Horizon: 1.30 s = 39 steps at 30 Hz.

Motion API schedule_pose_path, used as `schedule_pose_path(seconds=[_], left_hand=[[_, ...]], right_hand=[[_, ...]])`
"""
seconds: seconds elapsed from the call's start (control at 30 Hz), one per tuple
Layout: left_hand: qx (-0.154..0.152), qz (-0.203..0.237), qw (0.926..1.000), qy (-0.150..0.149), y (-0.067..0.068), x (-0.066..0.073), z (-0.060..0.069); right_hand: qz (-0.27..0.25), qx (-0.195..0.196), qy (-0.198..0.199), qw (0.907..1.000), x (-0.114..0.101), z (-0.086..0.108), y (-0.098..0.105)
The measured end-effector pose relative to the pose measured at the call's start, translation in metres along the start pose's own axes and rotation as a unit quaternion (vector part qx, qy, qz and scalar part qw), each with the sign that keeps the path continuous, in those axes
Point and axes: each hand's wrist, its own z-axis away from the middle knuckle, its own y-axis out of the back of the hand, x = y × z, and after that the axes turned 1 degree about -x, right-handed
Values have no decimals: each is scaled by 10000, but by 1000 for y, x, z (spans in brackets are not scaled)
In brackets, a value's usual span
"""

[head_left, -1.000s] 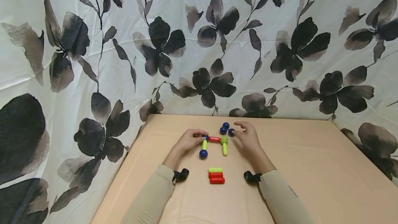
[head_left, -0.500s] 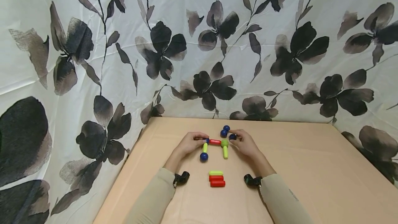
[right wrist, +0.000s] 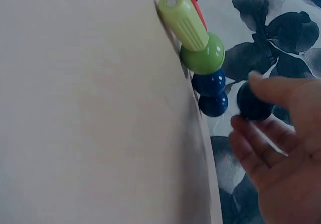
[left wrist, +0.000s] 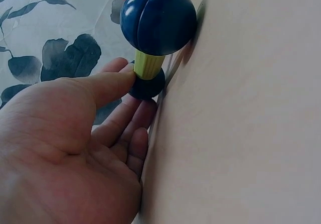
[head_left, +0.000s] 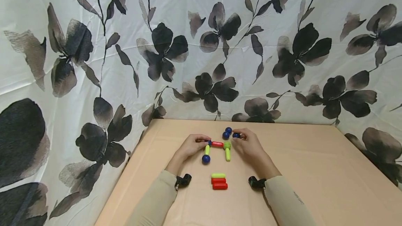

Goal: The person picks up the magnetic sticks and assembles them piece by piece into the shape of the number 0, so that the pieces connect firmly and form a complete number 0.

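Note:
The left hand (head_left: 192,146) pinches a blue ball (left wrist: 148,86) at the far left corner of a joined piece. From that ball a yellow-green rod (head_left: 207,150) runs to another blue ball (head_left: 206,159) nearer the person, and a red rod (head_left: 217,144) runs right to a green ball (head_left: 226,145) with a second yellow-green rod (head_left: 227,154). Right of this, the right hand (head_left: 250,144) holds a loose blue ball (right wrist: 254,101) between thumb and fingers. Two more blue balls (head_left: 228,129) (head_left: 225,135) sit just left of its fingertips.
Nearer the person, a yellow-green rod (head_left: 218,175) and two red rods (head_left: 220,186) lie side by side on the tan table (head_left: 295,170). Behind the table's far edge hangs a floral cloth (head_left: 251,58).
The right hand has closed its fingers around the loose blue ball, which sits slightly farther right. The left hand stays at the corner ball.

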Motion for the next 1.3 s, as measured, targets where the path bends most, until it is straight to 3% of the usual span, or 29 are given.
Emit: schedule_pose_path(seconds=[0.13,0.23,0.43,0.77,1.03,1.3], left_hand=[[17,-13,10000,-40,1,-1,1],[25,-45,10000,-59,1,-2,0],[-8,-66,10000,-47,0,-2,0],[61,-49,9999,-66,-1,-2,1],[96,-80,9999,-99,-2,-3,1],[70,-60,9999,-95,-2,-2,1]], right_hand=[[-393,-252,-236,9986,-6,1,8],[-508,-743,-30,9959,-7,1,16],[-972,-1706,223,9803,-8,3,23],[-998,-2285,65,9684,-11,5,14],[-539,-2732,624,9584,-19,7,11],[109,-3648,827,9274,-24,10,4]])
